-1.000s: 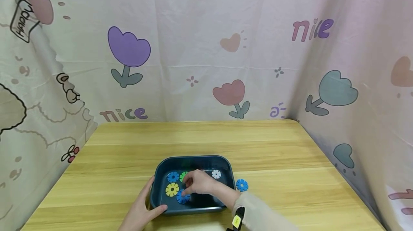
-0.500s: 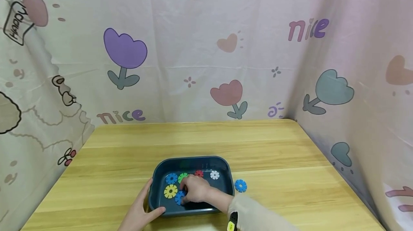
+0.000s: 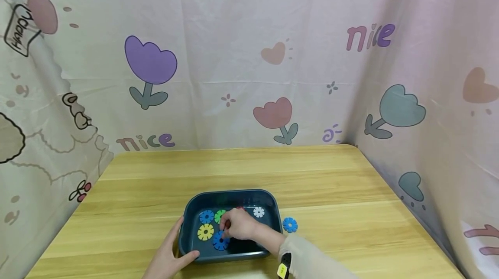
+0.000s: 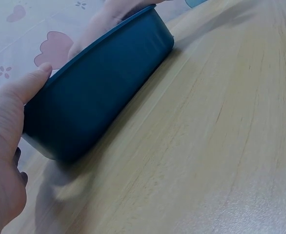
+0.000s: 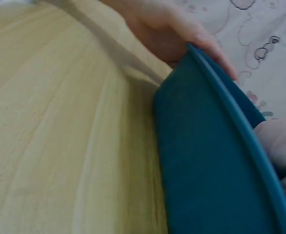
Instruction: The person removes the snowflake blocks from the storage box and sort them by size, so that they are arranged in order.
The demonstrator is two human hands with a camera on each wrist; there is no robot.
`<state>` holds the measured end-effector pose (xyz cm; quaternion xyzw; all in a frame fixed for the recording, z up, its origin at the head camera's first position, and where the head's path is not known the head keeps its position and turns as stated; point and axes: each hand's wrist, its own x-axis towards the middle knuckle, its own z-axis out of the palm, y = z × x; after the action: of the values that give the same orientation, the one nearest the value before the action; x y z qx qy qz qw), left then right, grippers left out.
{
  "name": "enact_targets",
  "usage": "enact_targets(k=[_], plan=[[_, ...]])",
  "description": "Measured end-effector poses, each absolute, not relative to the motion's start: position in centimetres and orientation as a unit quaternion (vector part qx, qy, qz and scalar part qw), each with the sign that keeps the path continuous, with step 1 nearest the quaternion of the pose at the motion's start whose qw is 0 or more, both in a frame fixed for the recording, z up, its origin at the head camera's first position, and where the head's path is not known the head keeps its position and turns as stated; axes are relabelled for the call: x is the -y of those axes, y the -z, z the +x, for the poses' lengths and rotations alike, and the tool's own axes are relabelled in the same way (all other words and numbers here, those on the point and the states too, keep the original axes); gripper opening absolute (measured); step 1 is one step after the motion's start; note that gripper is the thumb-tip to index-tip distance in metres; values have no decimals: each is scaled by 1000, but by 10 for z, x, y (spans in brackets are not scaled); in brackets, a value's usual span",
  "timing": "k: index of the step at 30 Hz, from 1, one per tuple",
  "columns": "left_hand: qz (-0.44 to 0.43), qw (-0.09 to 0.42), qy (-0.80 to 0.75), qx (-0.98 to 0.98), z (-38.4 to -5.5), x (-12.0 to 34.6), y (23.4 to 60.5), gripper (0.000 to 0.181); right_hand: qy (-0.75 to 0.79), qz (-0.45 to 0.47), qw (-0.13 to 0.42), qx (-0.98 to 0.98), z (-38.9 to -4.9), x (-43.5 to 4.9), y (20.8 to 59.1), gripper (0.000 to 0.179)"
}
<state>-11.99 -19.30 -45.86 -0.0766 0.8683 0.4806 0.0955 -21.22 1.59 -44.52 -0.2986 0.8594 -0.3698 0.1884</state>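
My left hand [image 3: 167,248] grips the near left corner of a dark teal plastic tray [image 3: 230,258], thumb over the front rim and fingers along the left side. In the left wrist view that thumb lies on the rim of the tray [image 4: 99,92]. Inside the tray, my right hand [image 3: 241,223] pinches the edge of a blue notched building disc [image 3: 221,241] between thumb and forefinger. Around it lie a yellow disc [image 3: 205,231], another blue disc [image 3: 206,216], a green disc [image 3: 219,215] and a white disc [image 3: 259,212]. My right hand mostly hides a red disc [image 3: 240,208].
One more blue disc [image 3: 290,225] lies on the wooden table [image 3: 331,192], just right of the tray. A printed cloth [image 3: 218,53] hangs behind the table and along both sides. My right forearm crosses the tray's front right rim.
My right fingers have shifted slightly over the near blue disc, and more of that disc now shows. The red disc is more covered than half a second ago. The left hand keeps its grip.
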Motion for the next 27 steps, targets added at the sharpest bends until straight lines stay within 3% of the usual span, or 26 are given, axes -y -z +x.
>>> enact_targets(k=[7, 12, 20, 27], plan=[[-85, 102, -481, -866, -121, 194, 461, 100, 484, -254, 225, -807, -216, -36, 431, 7], [-87, 102, -480, -867, -121, 193, 462, 101, 545, -229, 220, -776, -226, -62, 415, 6], [-85, 96, -485, -865, -121, 194, 463, 101, 598, -182, 204, -753, -241, -115, 398, 18], [-79, 92, -483, -867, -120, 193, 461, 101, 612, -132, 175, -759, -247, -166, 403, 20]])
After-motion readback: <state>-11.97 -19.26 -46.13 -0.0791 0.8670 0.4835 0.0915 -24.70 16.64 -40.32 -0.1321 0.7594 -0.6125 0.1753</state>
